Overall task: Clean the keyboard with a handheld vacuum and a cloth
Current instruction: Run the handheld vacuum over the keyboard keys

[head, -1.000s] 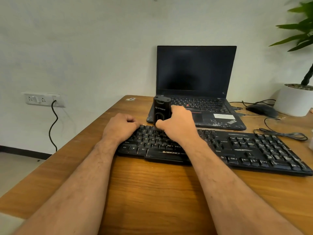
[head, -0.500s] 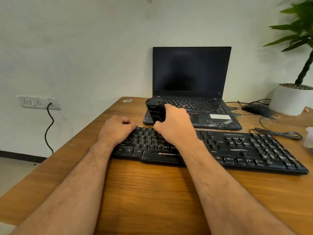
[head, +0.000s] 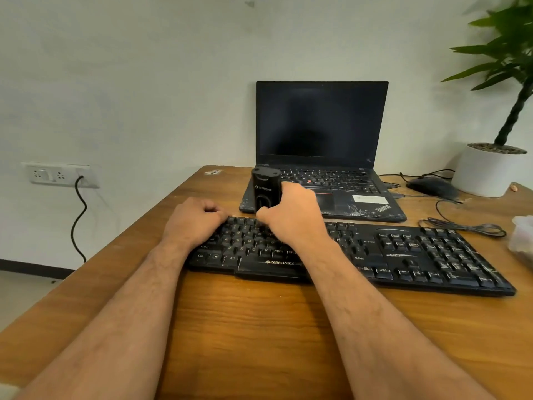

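A black Zebronics keyboard (head: pixel 418 255) lies across the wooden desk in front of me. My right hand (head: pixel 291 217) grips a black handheld vacuum (head: pixel 265 189), which stands upright with its lower end on the keys near the keyboard's upper left; that end is hidden by my fingers. My left hand (head: pixel 193 220) is curled into a fist and rests on the keyboard's far left corner, with nothing visible in it. No cloth is in view.
An open black laptop (head: pixel 320 125) stands just behind the keyboard. A mouse (head: pixel 431 187), loose cables (head: pixel 467 226) and a white plant pot (head: pixel 487 171) sit at the back right. A pale container (head: pixel 523 238) shows at the right edge. The desk's left edge (head: pixel 115 243) drops to the floor.
The vacuum, tilted half a second ago, stands upright again on the same keys. My left hand stays on the keyboard's corner. The view shifted slightly.
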